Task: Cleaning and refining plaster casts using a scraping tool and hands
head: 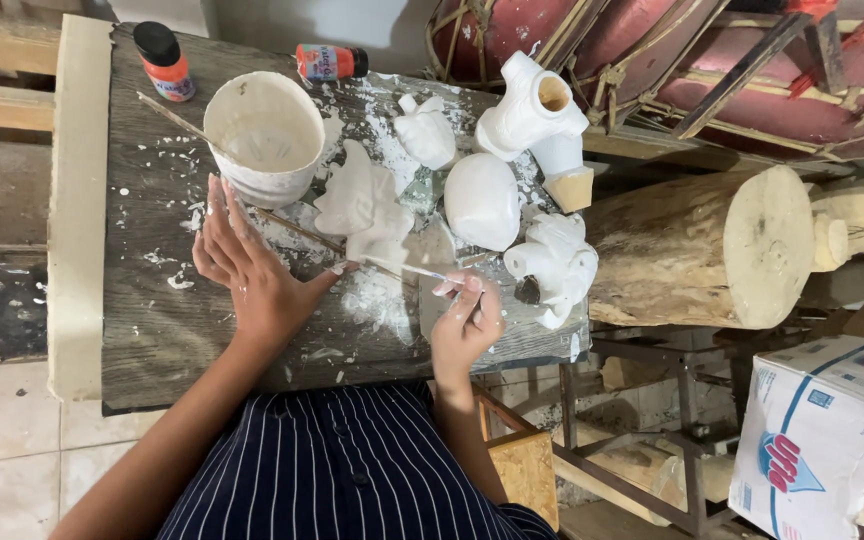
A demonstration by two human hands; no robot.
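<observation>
Right hand (465, 325) grips a thin paintbrush (422, 272) lying crosswise, bristles pointing right toward a white figurine (557, 265); left hand (247, 265) rests open.

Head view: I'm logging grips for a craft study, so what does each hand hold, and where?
The right hand pinches a thin paintbrush near its bristle end. The left hand holds nothing, resting flat on the paint-spattered wooden board.

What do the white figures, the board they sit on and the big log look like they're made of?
The white figures look like carved wood under matte white primer; one shows bare tan wood at a cut end. The board is grey weathered wood, grain visible, spattered white. The log is raw pale timber with rough bark.
</observation>
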